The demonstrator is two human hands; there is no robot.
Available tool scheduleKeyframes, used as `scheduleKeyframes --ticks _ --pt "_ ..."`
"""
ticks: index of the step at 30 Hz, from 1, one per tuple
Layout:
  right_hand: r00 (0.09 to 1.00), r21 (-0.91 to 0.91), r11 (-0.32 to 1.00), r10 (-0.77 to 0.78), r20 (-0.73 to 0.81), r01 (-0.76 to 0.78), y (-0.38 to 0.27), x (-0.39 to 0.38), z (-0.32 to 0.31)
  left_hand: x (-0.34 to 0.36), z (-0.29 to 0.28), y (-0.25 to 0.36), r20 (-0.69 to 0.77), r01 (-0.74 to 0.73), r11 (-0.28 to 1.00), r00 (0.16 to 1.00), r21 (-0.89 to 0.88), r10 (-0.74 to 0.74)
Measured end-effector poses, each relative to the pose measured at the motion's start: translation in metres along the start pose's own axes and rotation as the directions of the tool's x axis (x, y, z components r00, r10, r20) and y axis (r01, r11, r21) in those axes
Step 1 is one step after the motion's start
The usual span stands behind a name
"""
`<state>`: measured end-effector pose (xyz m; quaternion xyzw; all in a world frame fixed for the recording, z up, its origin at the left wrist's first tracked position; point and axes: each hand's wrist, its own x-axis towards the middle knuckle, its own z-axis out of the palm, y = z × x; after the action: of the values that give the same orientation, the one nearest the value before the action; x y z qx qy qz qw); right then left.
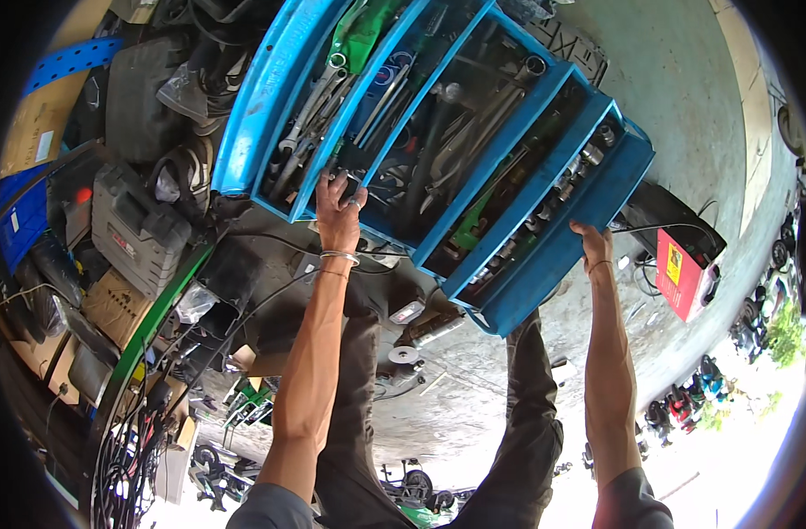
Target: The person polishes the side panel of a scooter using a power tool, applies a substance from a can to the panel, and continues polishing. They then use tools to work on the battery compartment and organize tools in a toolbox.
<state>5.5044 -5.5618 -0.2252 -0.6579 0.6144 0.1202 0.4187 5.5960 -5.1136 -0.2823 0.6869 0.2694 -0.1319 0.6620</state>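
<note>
A blue metal cantilever toolbox (500, 328) lies spread out before me, its trays fanned to both sides. My left hand (339, 212) is at the near end of the left trays, fingers apart over a tray's rim, close to small metal tools; their tips are partly hidden. My right hand (593, 244) grips the outer rim of the rightmost tray, fingers curled at its edge. Several combination wrenches (319, 99) fill a left tray beside a green packet (359, 40). Long wrenches (484, 115) lie in the deep middle section. Sockets (566, 181) line a right tray.
An angle grinder (429, 331) lies on the floor between my legs. A red-and-black box (681, 275) stands right of the toolbox. Grey tool cases (137, 231), cables (125, 458) and a green metal edge (152, 331) crowd the left. Parked motorbikes are far off at right.
</note>
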Motion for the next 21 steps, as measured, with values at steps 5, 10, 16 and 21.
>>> scheduleKeyframes --ticks 5,10,16,21 --pt "1.000 0.074 0.997 0.010 0.019 -0.011 -0.003 -0.001 -0.015 -0.029 0.024 0.023 -0.053 -0.098 0.869 0.989 0.485 0.141" --pt "0.997 -0.028 0.998 0.061 0.045 -0.060 -0.006 0.003 -0.018 -0.023 0.002 0.045 0.055 -0.418 0.485 0.797 0.768 0.601" --pt "0.995 -0.022 0.999 0.038 0.096 -0.036 -0.008 -0.005 -0.019 0.108 -0.076 0.106 0.020 -0.278 0.223 0.666 0.934 0.746" --pt "0.986 0.079 0.996 -0.061 0.154 0.049 0.006 0.005 -0.020 0.178 -0.090 0.147 0.219 -0.245 0.519 0.969 0.819 0.111"
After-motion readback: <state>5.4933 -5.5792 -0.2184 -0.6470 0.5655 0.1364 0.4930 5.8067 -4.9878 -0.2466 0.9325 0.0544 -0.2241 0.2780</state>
